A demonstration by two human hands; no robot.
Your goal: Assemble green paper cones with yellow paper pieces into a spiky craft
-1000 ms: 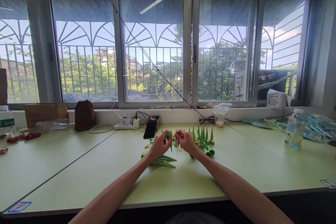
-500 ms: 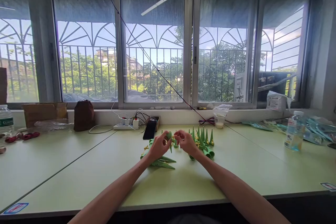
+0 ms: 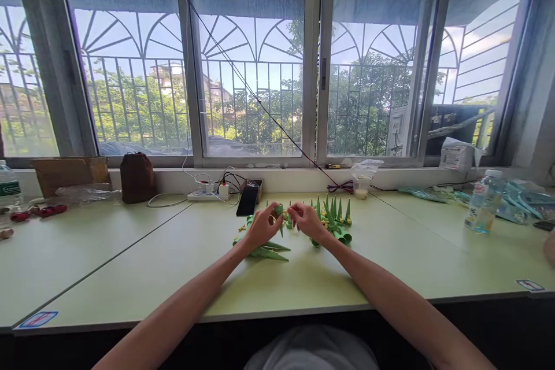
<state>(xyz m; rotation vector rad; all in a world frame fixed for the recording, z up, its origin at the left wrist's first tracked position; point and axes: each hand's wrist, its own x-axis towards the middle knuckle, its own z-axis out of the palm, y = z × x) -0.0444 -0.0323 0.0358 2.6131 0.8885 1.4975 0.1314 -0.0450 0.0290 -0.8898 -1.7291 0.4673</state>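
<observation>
My left hand [image 3: 262, 228] is closed around a green cone [image 3: 280, 208], its pointed tip downward and its wide end up. Close beside it, my right hand [image 3: 307, 222] pinches a small yellow piece [image 3: 286, 212] at the cone's wide end; the fingers partly cover it. Under and beside my left hand lie several green cones [image 3: 271, 253] on their sides, with yellow pieces among them. Beyond my right wrist several green cones [image 3: 333, 208] stand point up, with yellow pieces [image 3: 324, 222] at their bases. Others lie with round open ends [image 3: 347, 238] facing me.
A phone [image 3: 247, 201] leans on a small box behind the hands, beside a power strip [image 3: 208, 196] with cables. A brown pouch [image 3: 137, 178] and a cardboard box [image 3: 69, 176] stand back left. Rightward are a lidded cup [image 3: 361, 187], a bottle [image 3: 482, 202] and teal bags [image 3: 520, 208].
The camera view has tipped downward, so the table edge and my lap show more. Both hands keep nearly the same pose at the green cone.
</observation>
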